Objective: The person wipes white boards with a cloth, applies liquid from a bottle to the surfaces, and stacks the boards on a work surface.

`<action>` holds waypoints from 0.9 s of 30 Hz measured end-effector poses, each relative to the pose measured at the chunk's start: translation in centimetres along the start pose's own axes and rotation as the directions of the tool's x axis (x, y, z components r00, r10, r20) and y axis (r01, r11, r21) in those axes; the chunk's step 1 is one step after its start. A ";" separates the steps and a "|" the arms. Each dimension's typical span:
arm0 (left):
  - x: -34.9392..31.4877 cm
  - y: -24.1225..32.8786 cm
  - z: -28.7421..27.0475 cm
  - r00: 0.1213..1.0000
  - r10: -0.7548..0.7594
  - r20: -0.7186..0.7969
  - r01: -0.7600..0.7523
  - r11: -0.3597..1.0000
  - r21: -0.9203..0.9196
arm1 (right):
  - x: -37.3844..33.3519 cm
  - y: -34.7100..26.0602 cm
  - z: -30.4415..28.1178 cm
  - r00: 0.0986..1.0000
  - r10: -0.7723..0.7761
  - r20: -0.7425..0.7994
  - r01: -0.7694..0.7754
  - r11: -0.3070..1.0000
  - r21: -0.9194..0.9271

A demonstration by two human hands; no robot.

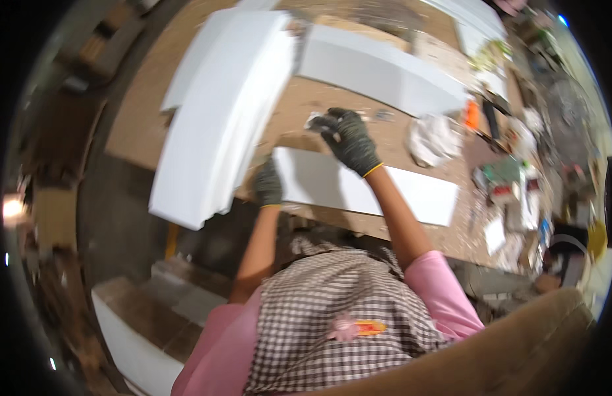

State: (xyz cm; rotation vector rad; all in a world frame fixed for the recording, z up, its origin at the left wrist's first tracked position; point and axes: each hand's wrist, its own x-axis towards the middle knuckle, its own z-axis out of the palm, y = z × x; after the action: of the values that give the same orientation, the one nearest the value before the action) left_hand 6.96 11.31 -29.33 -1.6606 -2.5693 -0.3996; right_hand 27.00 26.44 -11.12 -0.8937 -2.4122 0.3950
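Observation:
My left hand (269, 182), in a dark grey-green knit glove, is closed at the left end of a long white board (411, 191) lying along the table's near edge. My right hand (349, 140), gloved the same with a yellow cuff edge, is held above the board's far edge. Its fingers are bent, with a small white piece (313, 119) at the tips; whether they pinch it is too blurred to make out. A shadow from my arm falls across the board.
A stack of white boards (220, 119) overhangs the table (137, 129) at left. Another pale board (378, 69) lies at the back. On the right are a white cloth (434, 140), an orange-handled tool (472, 115) and clutter. Stacked panels (137, 330) stand below left.

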 end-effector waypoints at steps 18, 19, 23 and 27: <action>3.0 -3.7 -1.5 0.974 -0.066 0.217 0.123 0.958 -0.259 | -40.8 18.5 -19.0 0.165 0.507 -0.846 -0.986 0.057 -0.158; 3.3 -2.7 -2.1 0.978 0.033 0.206 0.000 0.988 -0.157 | -39.2 18.9 -18.2 0.273 0.413 -0.869 -0.962 0.136 -0.237; 2.9 -2.6 -2.1 0.981 0.131 0.143 -0.138 0.990 0.034 | -26.0 20.6 -14.1 0.597 0.556 -0.579 -0.689 0.724 -0.015; 2.6 -1.6 -2.9 0.983 0.075 0.169 -0.088 0.993 0.075 | -15.0 20.0 -10.0 0.772 0.508 -0.383 -0.633 0.669 -0.389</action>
State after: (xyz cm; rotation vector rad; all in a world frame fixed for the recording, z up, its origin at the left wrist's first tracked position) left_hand 4.17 12.27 -26.31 -1.8350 -2.5793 -0.1533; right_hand 52.59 32.04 -17.44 -1.8472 -1.9646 -0.1493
